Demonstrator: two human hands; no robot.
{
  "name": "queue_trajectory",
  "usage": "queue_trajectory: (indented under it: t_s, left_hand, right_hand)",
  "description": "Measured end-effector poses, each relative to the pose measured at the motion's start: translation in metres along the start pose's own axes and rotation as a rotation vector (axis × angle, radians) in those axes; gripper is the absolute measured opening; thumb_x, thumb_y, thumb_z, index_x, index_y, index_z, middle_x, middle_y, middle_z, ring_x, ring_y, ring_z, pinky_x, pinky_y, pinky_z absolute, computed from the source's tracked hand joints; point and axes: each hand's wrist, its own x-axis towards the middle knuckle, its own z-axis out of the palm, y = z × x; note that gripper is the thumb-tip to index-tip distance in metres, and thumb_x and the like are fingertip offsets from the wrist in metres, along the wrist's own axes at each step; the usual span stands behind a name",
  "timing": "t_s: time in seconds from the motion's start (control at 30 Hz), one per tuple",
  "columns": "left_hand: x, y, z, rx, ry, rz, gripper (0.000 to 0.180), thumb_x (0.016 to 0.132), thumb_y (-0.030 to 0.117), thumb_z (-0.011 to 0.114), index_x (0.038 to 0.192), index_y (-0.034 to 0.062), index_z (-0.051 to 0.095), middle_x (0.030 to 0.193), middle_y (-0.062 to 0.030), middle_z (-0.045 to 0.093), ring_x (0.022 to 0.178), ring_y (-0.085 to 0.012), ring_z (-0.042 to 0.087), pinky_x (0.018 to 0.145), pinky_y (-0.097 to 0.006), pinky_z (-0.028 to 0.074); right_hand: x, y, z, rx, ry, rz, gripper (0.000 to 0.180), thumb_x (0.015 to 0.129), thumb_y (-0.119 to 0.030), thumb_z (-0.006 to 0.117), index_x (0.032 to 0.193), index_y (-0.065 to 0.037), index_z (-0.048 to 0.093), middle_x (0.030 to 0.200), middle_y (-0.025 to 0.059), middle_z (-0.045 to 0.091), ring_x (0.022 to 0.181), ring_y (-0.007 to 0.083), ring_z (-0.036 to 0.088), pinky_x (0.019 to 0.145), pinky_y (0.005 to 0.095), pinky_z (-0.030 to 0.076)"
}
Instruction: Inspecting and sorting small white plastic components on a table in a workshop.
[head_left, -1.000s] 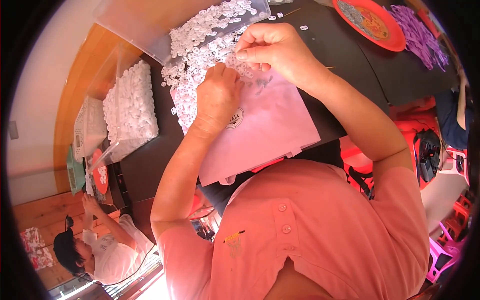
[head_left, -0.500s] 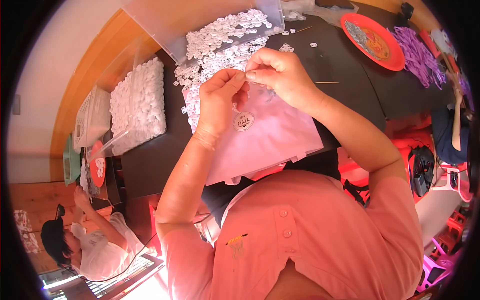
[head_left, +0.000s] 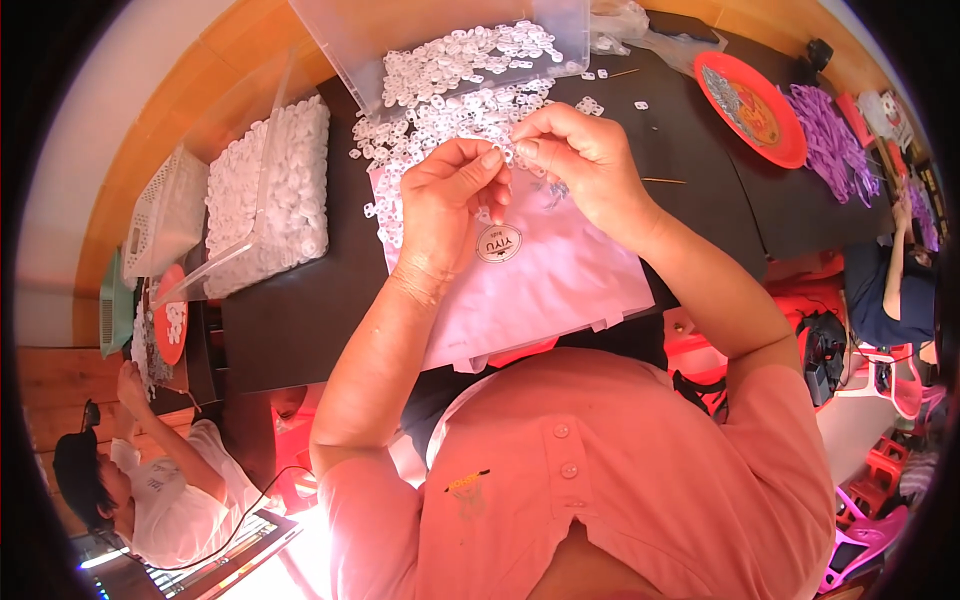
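Note:
Both my hands are raised over a pink fabric bag (head_left: 570,275) that lies flat at the table's edge. My left hand (head_left: 455,190) is closed in a pinch, thumb against forefinger, with the other fingers curled beneath. Close to its right, my right hand (head_left: 585,165) also pinches, its fingertips almost meeting the left ones. Something small and whitish seems to sit between the fingertips, but I cannot make it out against the white pieces behind. Just beyond my hands spreads a pile of small white plastic pieces with holes (head_left: 430,125), partly covering the bag's far left edge.
A clear tipped bin (head_left: 345,55) holds more pieces. Another clear box (head_left: 265,200) of white pieces stands left. Far right are a red plate (head_left: 790,145) with silvery bits and purple strips (head_left: 832,130). Thin sticks lie on the dark table (head_left: 690,215). Co-workers sit on both sides.
My fingertips, pressed together before, are now slightly apart, the right hand having moved a little to the right. The whole view has shifted slightly. The left co-worker's hand has moved down a little.

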Motion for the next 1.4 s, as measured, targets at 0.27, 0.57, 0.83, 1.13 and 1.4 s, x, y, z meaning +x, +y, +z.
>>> queue_trajectory:
  t_s: [0.27,0.57,0.83,1.13,1.4]
  left_hand:
    - [-0.0011,0.0013,0.0002,0.016,0.01,0.009,0.011,0.09,0.008,0.062,0.093,-0.0028,0.061,0.076,-0.0086,0.063,0.06,-0.014,0.059,0.051,-0.025,0.046]
    - [-0.0033,0.0018,0.0026,0.077,0.032,0.054,0.01,0.089,0.007,0.062,0.09,-0.0024,0.062,0.075,-0.0077,0.063,0.059,-0.0118,0.058,0.049,-0.024,0.045]
    - [-0.0042,0.0032,0.0039,0.192,0.036,0.079,0.009,0.089,0.008,0.063,0.09,-0.001,0.062,0.074,-0.0049,0.062,0.059,-0.0087,0.056,0.05,-0.022,0.043]
    - [-0.0058,0.0033,0.004,0.268,0.039,0.089,0.009,0.089,0.008,0.063,0.091,-0.001,0.062,0.074,-0.0034,0.062,0.06,-0.0068,0.055,0.05,-0.021,0.043]
    - [-0.006,0.0031,0.004,0.325,0.033,0.114,0.01,0.089,0.009,0.063,0.091,-0.0008,0.062,0.074,-0.0023,0.061,0.061,-0.0059,0.054,0.05,-0.02,0.042]
  right_hand:
    - [0.0004,0.0005,0.001,-0.185,-0.042,-0.117,0.003,0.085,0.001,0.059,0.088,0.0,0.059,0.077,0.008,0.063,0.068,0.0143,0.06,0.061,0.0281,0.047]
    - [0.0005,-0.0023,-0.0018,-0.324,-0.031,-0.252,0.009,0.083,0.005,0.057,0.089,-0.002,0.056,0.08,0.0108,0.061,0.067,0.0247,0.061,0.061,0.032,0.048]
    - [0.001,-0.0002,-0.0039,-0.41,-0.052,-0.288,0.011,0.081,0.005,0.057,0.089,-0.003,0.057,0.08,0.0115,0.061,0.07,0.0286,0.062,0.061,0.0347,0.048]
    - [0.0021,-0.0012,-0.0053,-0.492,-0.073,-0.363,0.015,0.077,0.005,0.059,0.089,-0.004,0.056,0.082,0.0103,0.061,0.073,0.0309,0.062,0.062,0.0379,0.049]
    - [0.0015,-0.0025,-0.0059,-0.499,-0.078,-0.354,0.015,0.077,0.005,0.059,0.089,-0.003,0.056,0.082,0.0101,0.061,0.074,0.0305,0.062,0.062,0.0384,0.049]
